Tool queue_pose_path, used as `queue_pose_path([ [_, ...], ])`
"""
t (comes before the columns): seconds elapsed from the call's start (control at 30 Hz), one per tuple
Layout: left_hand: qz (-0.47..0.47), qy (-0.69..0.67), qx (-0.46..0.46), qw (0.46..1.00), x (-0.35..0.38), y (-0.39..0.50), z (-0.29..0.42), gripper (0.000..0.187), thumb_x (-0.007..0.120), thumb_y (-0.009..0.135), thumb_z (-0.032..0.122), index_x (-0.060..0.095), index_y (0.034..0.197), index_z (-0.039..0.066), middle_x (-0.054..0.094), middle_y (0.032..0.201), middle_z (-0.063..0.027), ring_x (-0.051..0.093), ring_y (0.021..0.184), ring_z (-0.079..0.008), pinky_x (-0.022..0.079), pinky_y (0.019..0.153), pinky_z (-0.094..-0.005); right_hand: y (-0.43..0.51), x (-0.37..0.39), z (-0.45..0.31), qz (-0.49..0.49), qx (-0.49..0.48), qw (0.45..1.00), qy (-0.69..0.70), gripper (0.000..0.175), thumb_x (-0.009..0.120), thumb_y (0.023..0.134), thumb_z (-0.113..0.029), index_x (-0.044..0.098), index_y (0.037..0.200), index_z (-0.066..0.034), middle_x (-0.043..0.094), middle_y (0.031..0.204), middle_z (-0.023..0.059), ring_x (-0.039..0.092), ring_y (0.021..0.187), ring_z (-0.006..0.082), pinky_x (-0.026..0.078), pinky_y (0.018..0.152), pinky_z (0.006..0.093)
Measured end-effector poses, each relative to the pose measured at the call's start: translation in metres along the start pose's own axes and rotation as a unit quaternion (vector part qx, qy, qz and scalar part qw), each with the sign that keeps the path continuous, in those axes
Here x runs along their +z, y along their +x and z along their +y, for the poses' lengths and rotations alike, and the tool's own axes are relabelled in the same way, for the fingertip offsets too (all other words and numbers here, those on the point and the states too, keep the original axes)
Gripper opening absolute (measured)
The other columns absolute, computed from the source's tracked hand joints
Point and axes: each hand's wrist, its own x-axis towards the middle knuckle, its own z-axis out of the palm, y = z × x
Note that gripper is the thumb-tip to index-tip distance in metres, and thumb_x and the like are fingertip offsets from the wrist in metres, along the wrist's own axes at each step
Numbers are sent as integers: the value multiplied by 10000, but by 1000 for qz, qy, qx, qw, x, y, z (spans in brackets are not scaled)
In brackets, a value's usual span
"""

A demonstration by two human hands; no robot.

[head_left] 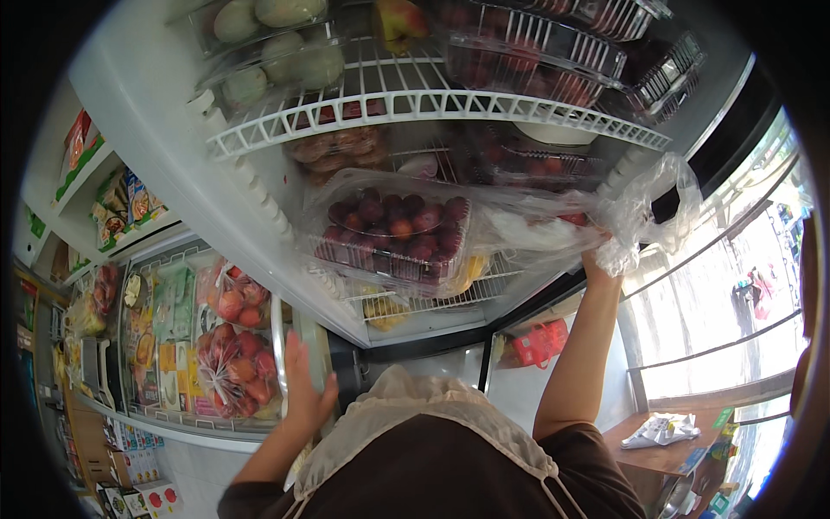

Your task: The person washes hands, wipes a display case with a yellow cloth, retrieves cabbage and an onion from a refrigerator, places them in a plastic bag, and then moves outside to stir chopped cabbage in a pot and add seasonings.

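Note:
My right hand [600, 250], partly hidden by plastic, is raised at the fridge opening and closed on the bunched end of a clear plastic bag [538, 224]. Inside that bag, a clear clamshell box of dark red plums [395, 230] is held level with the space below the upper wire shelf [434, 105]. At lower left, my left hand [305, 379] has its fingers apart and holds nothing, beside the metal rim of a chest freezer. Bagged red fruit [240, 373] lies on that freezer's top, left of the hand.
Clamshells of pale melons [279, 52] and of red fruit [525, 58] fill the upper shelf. A lower wire shelf [476, 292] holds yellow fruit. The fridge door [551, 344] stands open at right, near a wooden table [655, 441]. Packaged goods stand on shelves at left.

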Motion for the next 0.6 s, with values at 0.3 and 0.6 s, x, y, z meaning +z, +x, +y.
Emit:
queue_pose_path([
  [0.3, -150, -102, 65, 981, 32, 292, 100, 402, 513, 793, 122, 500, 1176, 2, 492, 1205, -221, 504, 1083, -368, 426, 900, -389, -59, 36, 38, 43, 99, 988, 108, 303, 477, 874, -247, 579, 1036, -12, 604, 903, 71, 570, 803, 178, 463, 673, 272],
  [0.6, -500, 237, -34, 832, 119, 400, 58, 816, 694, 646, 311, 350, 1339, 54, 471, 1277, -201, 479, 1160, -323, 420, 931, -379, -66, 26, 14, 76, 154, 972, 157, 208, 539, 817, -201, 635, 928, -55, 577, 747, 69, 554, 671, 187, 455, 593, 320],
])
